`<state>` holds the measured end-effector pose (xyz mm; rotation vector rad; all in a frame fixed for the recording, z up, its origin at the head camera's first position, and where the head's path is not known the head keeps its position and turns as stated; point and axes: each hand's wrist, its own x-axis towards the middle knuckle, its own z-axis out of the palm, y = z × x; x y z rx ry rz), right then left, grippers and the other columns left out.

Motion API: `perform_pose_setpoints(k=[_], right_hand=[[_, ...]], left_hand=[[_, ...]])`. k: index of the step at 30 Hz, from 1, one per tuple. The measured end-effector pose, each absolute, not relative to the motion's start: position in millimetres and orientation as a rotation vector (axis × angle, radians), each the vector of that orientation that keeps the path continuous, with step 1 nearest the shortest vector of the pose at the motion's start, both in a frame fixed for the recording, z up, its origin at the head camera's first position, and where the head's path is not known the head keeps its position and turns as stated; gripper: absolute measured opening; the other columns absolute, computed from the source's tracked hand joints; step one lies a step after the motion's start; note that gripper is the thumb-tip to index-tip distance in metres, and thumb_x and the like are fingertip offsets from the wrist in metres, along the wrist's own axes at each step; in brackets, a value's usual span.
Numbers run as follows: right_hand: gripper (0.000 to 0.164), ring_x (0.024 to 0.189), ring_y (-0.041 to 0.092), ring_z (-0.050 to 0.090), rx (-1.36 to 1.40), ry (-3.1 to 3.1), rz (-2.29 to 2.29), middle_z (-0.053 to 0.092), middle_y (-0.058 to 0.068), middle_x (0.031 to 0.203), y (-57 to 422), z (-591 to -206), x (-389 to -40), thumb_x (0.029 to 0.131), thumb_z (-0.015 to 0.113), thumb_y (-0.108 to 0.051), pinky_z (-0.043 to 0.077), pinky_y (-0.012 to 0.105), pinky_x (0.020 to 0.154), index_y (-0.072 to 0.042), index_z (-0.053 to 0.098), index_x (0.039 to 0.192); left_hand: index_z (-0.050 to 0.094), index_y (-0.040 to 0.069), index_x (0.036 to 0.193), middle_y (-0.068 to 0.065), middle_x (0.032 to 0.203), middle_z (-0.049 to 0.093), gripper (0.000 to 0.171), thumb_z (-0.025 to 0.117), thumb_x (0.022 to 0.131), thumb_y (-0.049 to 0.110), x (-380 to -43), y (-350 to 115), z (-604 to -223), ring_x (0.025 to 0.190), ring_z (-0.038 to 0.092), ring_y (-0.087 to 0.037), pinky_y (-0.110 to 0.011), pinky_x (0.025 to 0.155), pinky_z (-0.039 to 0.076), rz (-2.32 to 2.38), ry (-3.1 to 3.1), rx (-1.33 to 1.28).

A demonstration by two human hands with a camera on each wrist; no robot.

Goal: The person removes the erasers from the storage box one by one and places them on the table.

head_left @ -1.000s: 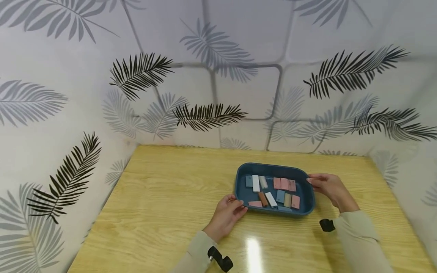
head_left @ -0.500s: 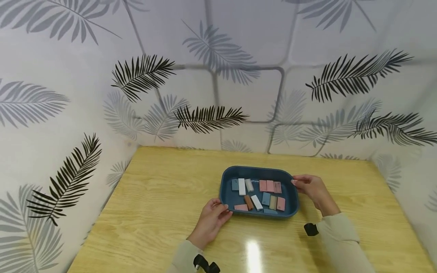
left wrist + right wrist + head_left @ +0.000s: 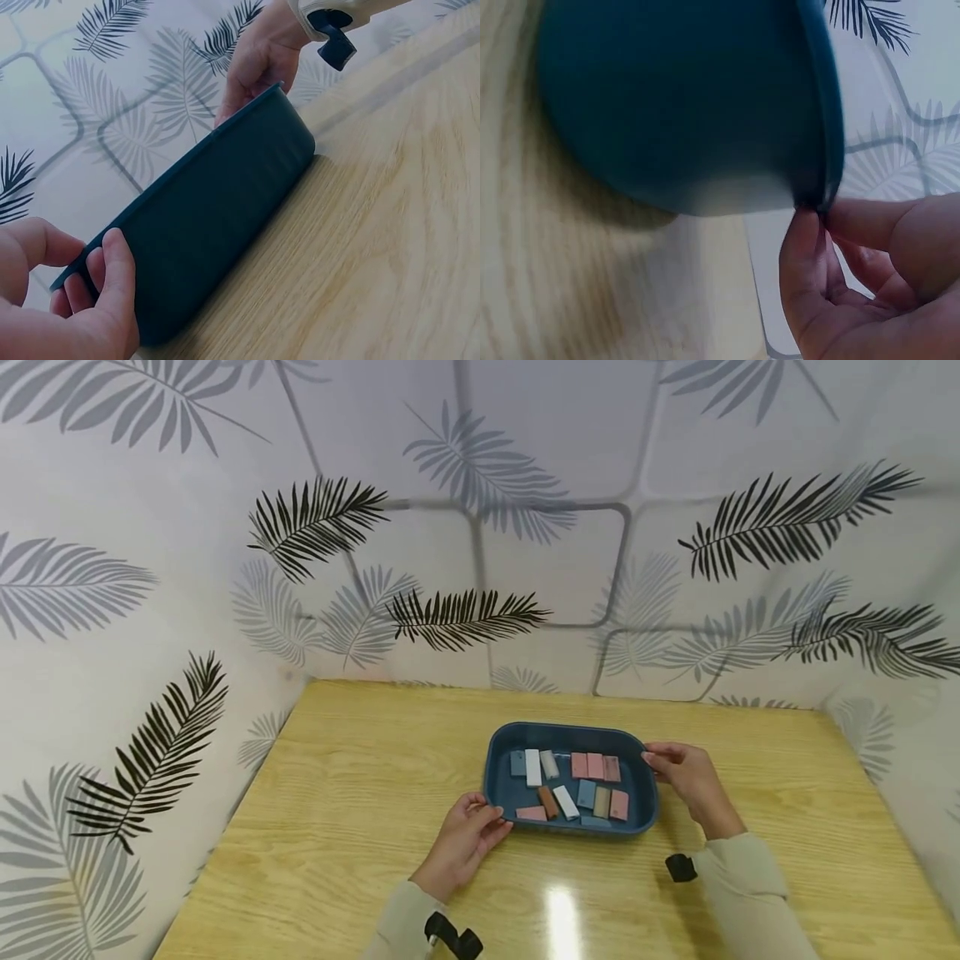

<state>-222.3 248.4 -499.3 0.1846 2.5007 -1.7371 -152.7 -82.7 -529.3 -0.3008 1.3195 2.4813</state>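
A dark blue rectangular tray (image 3: 573, 833) with rounded corners sits on the wooden table. In it lie several small blocks that look like erasers: a pink one (image 3: 618, 805), a blue one (image 3: 586, 793), a white one (image 3: 532, 768) and a brown one (image 3: 548, 802) among them. My left hand (image 3: 462, 843) pinches the rim at the near left corner, thumb on top and fingers beneath, as the left wrist view shows. My right hand (image 3: 693, 781) pinches the rim at the right end between thumb and fingers. The tray's outer side (image 3: 217, 217) fills the middle of the left wrist view.
The light wooden table (image 3: 345, 793) extends to both sides of the tray. Behind and beside it stand pale walls with a leaf pattern (image 3: 465, 618). Black camera mounts (image 3: 453, 937) sit on both sleeved wrists.
Both hands have shifted the tray to the left along the table with its blocks inside. Over the last half second the tray has hardly moved.
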Motion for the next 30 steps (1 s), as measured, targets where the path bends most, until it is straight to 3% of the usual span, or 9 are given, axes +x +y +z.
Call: perform_pose_setpoints(k=[4, 8, 12, 15, 21, 26, 30], right_hand=[[0.035, 0.081, 0.008, 0.061, 0.197, 2.591, -1.725, 0.06, 0.022, 0.11, 245.1, -500.6, -219.4, 0.093, 0.056, -0.015, 0.051, 0.023, 0.069, 0.009, 0.057, 0.118], [0.031, 0.088, 0.022, 0.062, 0.152, 2.811, -1.522, 0.061, 0.023, 0.107, 238.9, -499.2, -219.6, 0.093, 0.056, -0.015, 0.052, 0.029, 0.07, 0.006, 0.06, 0.115], [0.028, 0.094, 0.036, 0.059, 0.045, 3.029, -1.224, 0.06, 0.025, 0.108, 230.9, -492.6, -217.3, 0.093, 0.056, -0.014, 0.05, 0.043, 0.072, 0.005, 0.062, 0.113], [0.028, 0.096, 0.04, 0.056, -0.034, 3.121, -1.112, 0.055, 0.028, 0.11, 225.0, -487.1, -211.3, 0.091, 0.057, -0.011, 0.047, 0.048, 0.074, 0.007, 0.061, 0.112], [0.027, 0.09, 0.033, 0.058, -0.197, 3.131, -1.02, 0.056, 0.023, 0.108, 208.4, -472.6, -199.7, 0.089, 0.058, -0.008, 0.048, 0.044, 0.071, 0.005, 0.061, 0.113], [0.027, 0.085, 0.023, 0.059, -0.274, 2.973, -0.976, 0.062, 0.014, 0.1, 188.2, -469.9, -193.3, 0.089, 0.059, -0.01, 0.05, 0.038, 0.07, 0.003, 0.061, 0.113], [0.025, 0.084, 0.021, 0.06, -0.292, 2.908, -0.969, 0.063, 0.012, 0.097, 171.4, -476.4, -190.3, 0.086, 0.063, -0.006, 0.051, 0.037, 0.072, 0.002, 0.062, 0.11]], left_hand=[[0.034, 0.004, 0.104, -0.007, 0.089, 0.048, 0.025, 0.053, 0.089, -0.003, -153.2, -82.4, -527.2, 0.08, 0.057, -0.017, -0.033, 0.082, 0.049, 2.443, 1.377, -0.277], [0.034, 0.002, 0.105, -0.009, 0.09, 0.046, 0.024, 0.054, 0.091, 0.002, -159.9, -86.6, -524.6, 0.078, 0.056, -0.017, -0.035, 0.08, 0.05, 2.307, 1.6, -0.222], [0.041, 0.002, 0.102, -0.008, 0.088, 0.048, 0.021, 0.056, 0.091, 0.012, -173.8, -95.9, -520.1, 0.072, 0.053, -0.016, -0.033, 0.07, 0.05, 1.985, 2.231, -0.066], [0.044, 0.005, 0.096, -0.006, 0.086, 0.048, 0.022, 0.059, 0.09, 0.019, -187.7, -102.0, -514.0, 0.07, 0.047, -0.016, -0.03, 0.062, 0.042, 1.603, 2.769, 0.03], [0.041, 0.012, 0.084, -0.002, 0.077, 0.039, 0.025, 0.057, 0.088, 0.031, -222.4, -99.5, -502.5, 0.067, 0.036, -0.019, -0.032, 0.056, 0.031, 0.856, 3.373, 0.345], [0.051, 0.008, 0.09, -0.006, 0.082, 0.05, 0.03, 0.053, 0.088, 0.038, -240.7, -90.0, -505.3, 0.075, 0.046, -0.024, -0.037, 0.064, 0.038, 0.354, 3.481, 0.414], [0.055, 0.006, 0.094, -0.009, 0.088, 0.055, 0.031, 0.05, 0.089, 0.036, -245.8, -86.4, -509.9, 0.083, 0.05, -0.027, -0.041, 0.073, 0.04, 0.259, 3.401, 0.389]])
